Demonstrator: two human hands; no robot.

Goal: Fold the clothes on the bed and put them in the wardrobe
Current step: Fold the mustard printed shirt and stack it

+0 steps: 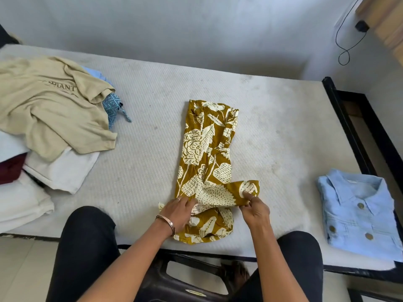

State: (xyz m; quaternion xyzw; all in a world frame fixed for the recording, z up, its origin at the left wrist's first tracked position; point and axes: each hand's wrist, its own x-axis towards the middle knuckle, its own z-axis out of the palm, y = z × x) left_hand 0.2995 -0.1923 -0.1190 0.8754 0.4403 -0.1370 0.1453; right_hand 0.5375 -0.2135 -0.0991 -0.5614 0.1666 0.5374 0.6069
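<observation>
Mustard-yellow, cream leaf-print cotton garment [208, 162] lying mid-bed, long axis running straight away from both hands: left hand [176, 211] flat on near left edge, right hand [254, 207] pinching a raised flap, apparently ready to fold leftward.

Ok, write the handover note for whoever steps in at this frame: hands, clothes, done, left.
Left hand presses flat on the mustard floral-print garment, which lies in a long strip mid-mattress.
Right hand pinches its near corner, lifted mid-fold.
Done: light blue button shirt lies folded at the right.
Left: finish this fold; then the beige printed T-shirt and the pile under it on the left. Wardrobe not in view; nothing stowed yet.
</observation>
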